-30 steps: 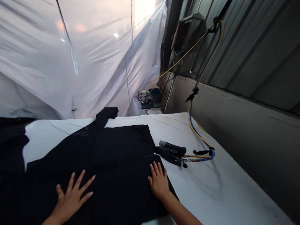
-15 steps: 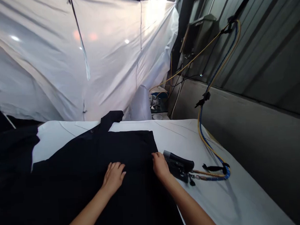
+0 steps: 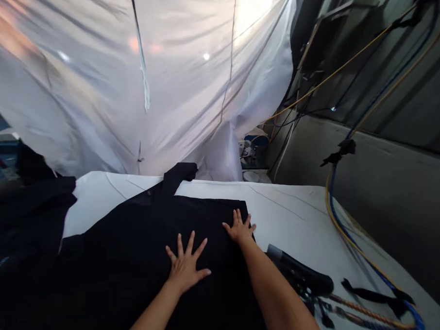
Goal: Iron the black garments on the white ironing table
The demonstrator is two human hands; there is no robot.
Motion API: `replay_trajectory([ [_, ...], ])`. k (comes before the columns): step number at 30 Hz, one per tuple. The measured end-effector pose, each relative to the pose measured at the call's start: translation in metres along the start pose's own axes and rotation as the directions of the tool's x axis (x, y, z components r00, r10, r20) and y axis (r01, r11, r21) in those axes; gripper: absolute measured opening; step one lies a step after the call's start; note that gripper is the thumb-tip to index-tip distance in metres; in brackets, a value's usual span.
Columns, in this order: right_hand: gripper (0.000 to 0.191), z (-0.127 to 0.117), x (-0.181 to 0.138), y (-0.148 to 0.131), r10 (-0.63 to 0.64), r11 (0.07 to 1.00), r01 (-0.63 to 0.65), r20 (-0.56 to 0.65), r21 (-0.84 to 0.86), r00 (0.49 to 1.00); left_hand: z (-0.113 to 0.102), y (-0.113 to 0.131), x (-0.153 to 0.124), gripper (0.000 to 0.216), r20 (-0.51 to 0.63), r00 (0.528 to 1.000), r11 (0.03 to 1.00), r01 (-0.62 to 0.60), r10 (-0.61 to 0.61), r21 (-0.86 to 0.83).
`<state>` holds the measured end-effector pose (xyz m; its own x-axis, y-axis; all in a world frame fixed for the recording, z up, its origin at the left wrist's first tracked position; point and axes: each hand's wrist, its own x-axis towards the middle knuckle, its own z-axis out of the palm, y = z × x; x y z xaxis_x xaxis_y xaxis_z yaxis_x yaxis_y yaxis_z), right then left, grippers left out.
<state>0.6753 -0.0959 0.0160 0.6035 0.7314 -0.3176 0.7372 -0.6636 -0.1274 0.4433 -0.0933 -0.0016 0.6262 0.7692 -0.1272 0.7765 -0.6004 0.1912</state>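
Both hands lay flat, fingers spread, gripping nothing: the left hand (image 3: 187,266) on the middle of the black garment (image 3: 129,256), the right hand (image 3: 241,228) at its far right corner. The garment covered the desk (image 3: 291,210), left of the steam iron (image 3: 300,277). Smoothing probably wanted even, outward pressure.

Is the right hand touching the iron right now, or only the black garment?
Apart. The head view shows the right hand spread flat on the black garment near its far right corner, while the iron lies on the white table beside the forearm.
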Motion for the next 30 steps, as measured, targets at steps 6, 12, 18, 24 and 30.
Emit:
replay_trajectory([
  [6,0.080,-0.071,-0.030,0.017,-0.100,0.990,0.113,0.142,-0.087,0.985,-0.017,-0.005,-0.014,0.056,-0.026,0.998,0.995,-0.053,0.050,-0.089],
  [12,0.061,-0.118,-0.090,0.135,-0.111,0.977,0.162,0.314,-0.141,0.943,-0.009,-0.001,-0.014,0.051,0.015,1.000,0.992,-0.010,0.012,-0.125],
  [18,0.052,-0.087,-0.110,0.171,-0.226,0.974,0.217,0.238,0.065,0.945,-0.009,0.019,0.002,0.049,0.001,0.998,0.992,-0.066,0.067,-0.110],
  [24,0.043,-0.101,-0.108,0.177,-0.184,0.954,0.136,0.167,0.266,0.969,-0.022,-0.013,0.010,0.044,-0.058,0.991,0.983,-0.125,0.118,-0.135],
  [30,0.056,-0.139,-0.106,0.110,-0.061,0.998,0.060,0.034,0.030,0.998,-0.037,-0.073,0.032,0.049,-0.144,0.986,0.996,-0.085,0.085,0.006],
])
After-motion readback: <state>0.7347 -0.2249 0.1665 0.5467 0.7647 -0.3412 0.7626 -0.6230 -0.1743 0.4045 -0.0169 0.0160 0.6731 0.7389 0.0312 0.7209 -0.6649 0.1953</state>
